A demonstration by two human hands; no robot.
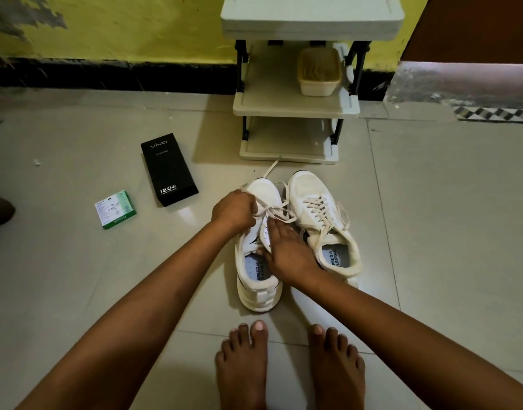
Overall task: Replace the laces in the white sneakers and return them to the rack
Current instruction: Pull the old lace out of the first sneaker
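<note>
Two white sneakers stand side by side on the floor in front of the rack (295,108). The left sneaker (258,279) has its white lace (270,170) loose, one end trailing toward the rack. My left hand (235,210) is curled over the toe end and pinches that lace. My right hand (286,250) lies with straight fingers across the left sneaker's tongue and holds it down. The right sneaker (322,214) is laced, its ends lying loose at the sides.
A black phone box (168,168) and a small green box (115,209) lie on the tiled floor to the left. A beige basket (319,72) sits on the rack's middle shelf. My bare feet (286,365) are just behind the sneakers. The wall stands behind the rack.
</note>
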